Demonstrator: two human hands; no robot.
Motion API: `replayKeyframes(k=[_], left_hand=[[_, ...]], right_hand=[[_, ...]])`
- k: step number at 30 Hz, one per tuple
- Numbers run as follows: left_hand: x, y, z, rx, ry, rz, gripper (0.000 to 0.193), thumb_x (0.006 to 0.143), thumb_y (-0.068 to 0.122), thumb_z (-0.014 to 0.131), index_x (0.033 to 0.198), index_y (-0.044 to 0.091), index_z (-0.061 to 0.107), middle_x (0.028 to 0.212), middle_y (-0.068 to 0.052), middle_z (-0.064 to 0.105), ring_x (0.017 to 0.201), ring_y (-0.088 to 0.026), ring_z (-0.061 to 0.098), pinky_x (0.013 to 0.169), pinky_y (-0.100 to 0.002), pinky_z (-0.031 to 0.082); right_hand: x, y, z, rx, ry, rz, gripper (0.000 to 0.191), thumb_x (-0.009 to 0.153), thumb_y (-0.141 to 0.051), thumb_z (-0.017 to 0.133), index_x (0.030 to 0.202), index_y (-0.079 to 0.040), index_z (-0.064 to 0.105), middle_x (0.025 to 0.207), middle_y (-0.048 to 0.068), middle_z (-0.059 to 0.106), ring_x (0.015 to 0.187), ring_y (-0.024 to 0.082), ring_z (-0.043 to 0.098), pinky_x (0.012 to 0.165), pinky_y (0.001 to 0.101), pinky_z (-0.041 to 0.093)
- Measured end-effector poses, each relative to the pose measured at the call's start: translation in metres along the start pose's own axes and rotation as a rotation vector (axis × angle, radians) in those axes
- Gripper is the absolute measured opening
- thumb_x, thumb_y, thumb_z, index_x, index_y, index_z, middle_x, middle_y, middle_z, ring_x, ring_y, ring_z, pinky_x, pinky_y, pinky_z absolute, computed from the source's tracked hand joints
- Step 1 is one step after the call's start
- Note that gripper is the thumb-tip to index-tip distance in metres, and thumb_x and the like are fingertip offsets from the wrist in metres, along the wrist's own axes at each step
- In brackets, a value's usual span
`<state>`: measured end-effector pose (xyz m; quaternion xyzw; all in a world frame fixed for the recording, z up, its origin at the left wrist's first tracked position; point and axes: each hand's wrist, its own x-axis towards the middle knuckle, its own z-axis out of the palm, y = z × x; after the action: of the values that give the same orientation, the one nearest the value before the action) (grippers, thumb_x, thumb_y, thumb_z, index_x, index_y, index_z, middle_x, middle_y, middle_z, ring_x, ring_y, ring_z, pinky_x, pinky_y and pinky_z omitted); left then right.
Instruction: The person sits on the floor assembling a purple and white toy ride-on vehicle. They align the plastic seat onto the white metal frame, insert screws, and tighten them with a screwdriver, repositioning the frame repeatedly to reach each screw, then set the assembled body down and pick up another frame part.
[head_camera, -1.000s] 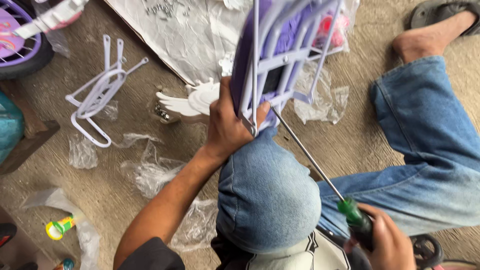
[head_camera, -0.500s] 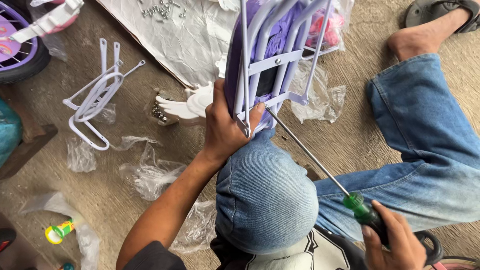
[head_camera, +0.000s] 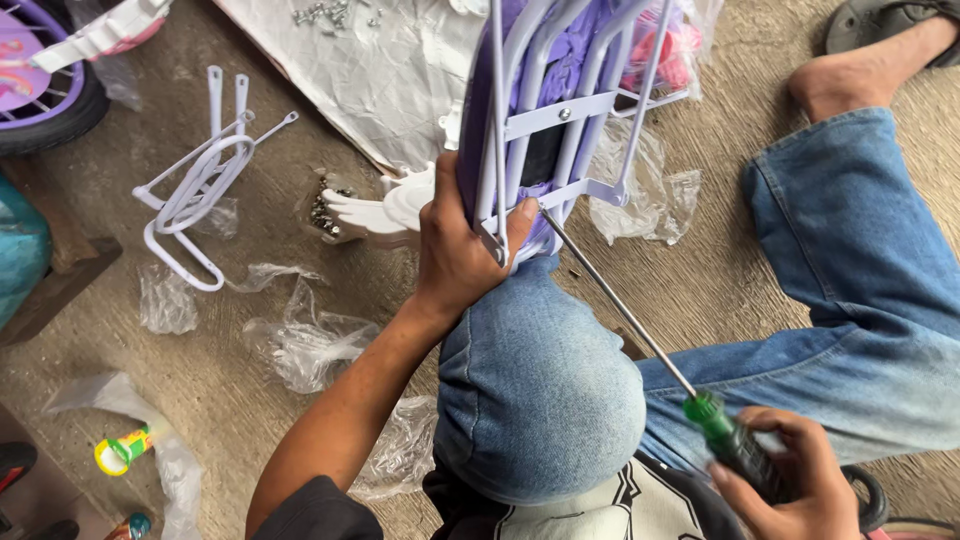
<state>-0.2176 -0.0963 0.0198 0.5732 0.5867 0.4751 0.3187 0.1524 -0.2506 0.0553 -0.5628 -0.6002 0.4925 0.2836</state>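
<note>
**Driver tip on the lower bracket of the purple basket — fastening step**

- Left hand (head_camera: 462, 250) is wrapped closed around the bottom edge of the purple-and-white wire basket (head_camera: 560, 110), thumb pressed on the white frame just beside the driver tip. The basket is braced against my raised denim knee (head_camera: 540, 400).
- Right hand (head_camera: 790, 480) is curled shut around the dark grip of the long green-handled screwdriver (head_camera: 640, 325). The shaft runs diagonally up and left; the tip meets the lower white cross bracket (head_camera: 560, 195) close to the left thumb.
- There's a screw head visible on the upper bracket (head_camera: 565, 113). I can't tell whether a screw sits under the tip at the lower one; too small.
- My read: I'm in the middle of fixing the bracket to the basket, with the lower fastener in hand.
- Next move, as I judge it: keep the shaft in line with the fastener, push axially while turning, and have the left hand hold the basket from twisting. The thumb is near the tip, so a slip is the risk.
- Around: loose screws (head_camera: 320, 12) on the white sheet up top, a white wire rack (head_camera: 195, 195) on the floor to the left, and clear plastic bags (head_camera: 300, 340) scattered nearby.
</note>
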Motion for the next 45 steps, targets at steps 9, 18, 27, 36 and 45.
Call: replayKeyframes(k=[9,18,27,36,45], left_hand=[[0.001,0.005,-0.002,-0.011,-0.035,-0.011,0.056,0.095,0.017,0.078,0.129,-0.002,0.038,0.089,-0.019,0.073,0.086,-0.032,0.08,0.073,-0.04,0.065],[0.001,0.002,0.0,0.001,0.008,0.027,0.057,0.093,0.016,0.079,0.131,-0.001,0.04,0.09,-0.019,0.073,0.086,-0.033,0.08,0.075,-0.04,0.064],[0.001,0.003,-0.002,-0.025,-0.047,0.02,0.058,0.096,0.019,0.077,0.136,0.0,0.039,0.092,-0.019,0.074,0.09,-0.033,0.081,0.075,-0.041,0.064],[-0.004,0.003,-0.003,-0.035,0.028,0.045,0.054,0.1,0.019,0.076,0.134,0.0,0.04,0.1,-0.02,0.075,0.096,-0.033,0.08,0.081,-0.041,0.064],[0.0,0.004,-0.001,-0.047,-0.042,-0.012,0.058,0.096,0.019,0.076,0.135,-0.003,0.038,0.097,-0.021,0.075,0.091,-0.034,0.081,0.079,-0.04,0.066]], right_hand=[[-0.018,0.019,-0.001,0.119,0.01,0.414,0.038,0.096,-0.024,0.061,0.128,-0.005,0.059,0.097,0.015,0.067,0.08,0.02,0.066,0.079,0.0295,0.053],[-0.008,0.02,-0.015,-0.206,0.003,0.012,0.058,0.081,-0.028,0.078,0.129,-0.005,0.054,0.097,0.017,0.067,0.084,0.02,0.068,0.082,0.026,0.053],[-0.019,0.016,-0.005,0.11,-0.028,0.386,0.04,0.096,-0.03,0.062,0.128,-0.008,0.062,0.089,0.009,0.067,0.075,0.017,0.067,0.077,0.0273,0.053],[-0.009,0.025,-0.022,0.243,-0.083,0.298,0.04,0.095,-0.028,0.067,0.128,-0.007,0.059,0.092,0.011,0.066,0.077,0.018,0.067,0.076,0.0276,0.054],[-0.019,0.009,0.006,-0.333,0.166,0.195,0.042,0.094,-0.027,0.071,0.127,-0.006,0.056,0.096,0.013,0.066,0.079,0.019,0.067,0.075,0.0279,0.055]])
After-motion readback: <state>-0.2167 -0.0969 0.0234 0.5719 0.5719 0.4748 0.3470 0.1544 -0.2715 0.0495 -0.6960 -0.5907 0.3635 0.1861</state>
